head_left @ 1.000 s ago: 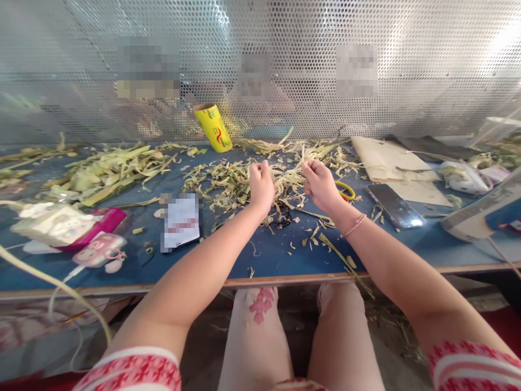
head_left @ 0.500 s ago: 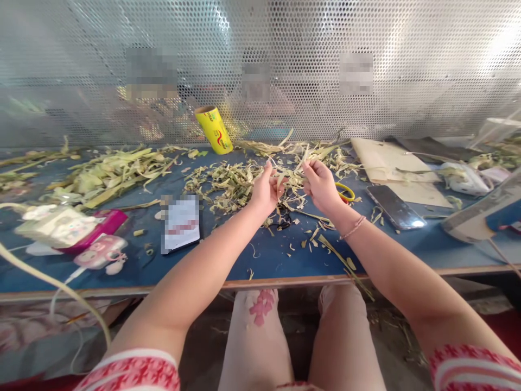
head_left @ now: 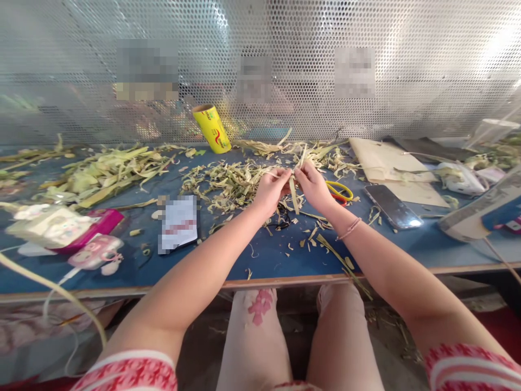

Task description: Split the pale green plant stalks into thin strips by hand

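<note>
Two bare knees sit nearest, under the edge of a blue table (head_left: 268,260). Above them, two forearms reach forward and meet over the tabletop. The left hand (head_left: 272,190) and right hand (head_left: 311,184) are almost touching, each with fingers pinched closed on one pale green strip (head_left: 293,187) that hangs down between them, just above the surface. The strip looks light, thin and floppy, probably easy to tear along its length, so it is best held near the top end between fingertips, as both hands do here. Just right of the right hand lies one pair of yellow scissors (head_left: 341,191), and further right one dark phone (head_left: 391,206) beside a tan paper sheet (head_left: 386,163). Left of the left hand lies one white card (head_left: 178,222), with one pink case (head_left: 95,252) further left. Beyond the hands, loose strips (head_left: 232,182) lie in heaps, too many to count. Farthest back, one yellow roll (head_left: 211,128) leans against a perforated screen (head_left: 407,65).
</note>
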